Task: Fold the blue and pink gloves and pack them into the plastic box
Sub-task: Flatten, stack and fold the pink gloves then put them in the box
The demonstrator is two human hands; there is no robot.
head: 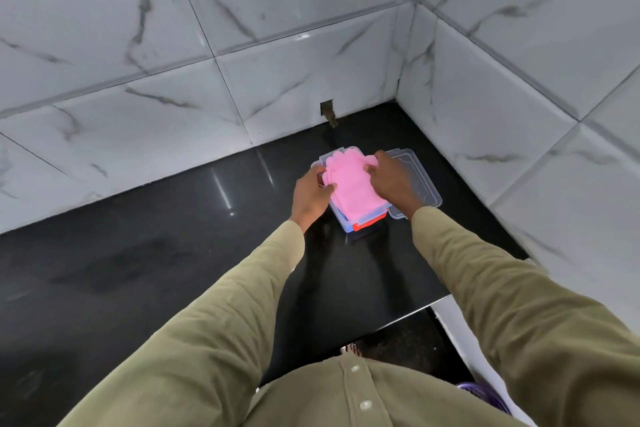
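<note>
A clear plastic box (341, 221) stands on the black counter near the back right corner. A pink glove (349, 180) lies spread on top of it, fingers pointing toward the wall. My left hand (311, 192) grips the glove's left edge at the box rim. My right hand (393, 180) pinches the glove's right edge by its thumb. An orange-red cloth edge (372, 220) shows under the pink glove at the box's near right corner. No blue glove is visible from here.
The box's clear lid (415, 184) lies flat to the right, touching the box. Marble-tiled walls (242, 80) close the counter at the back and right. The black counter (138, 236) stretches left and toward me; its front edge drops off at the lower right.
</note>
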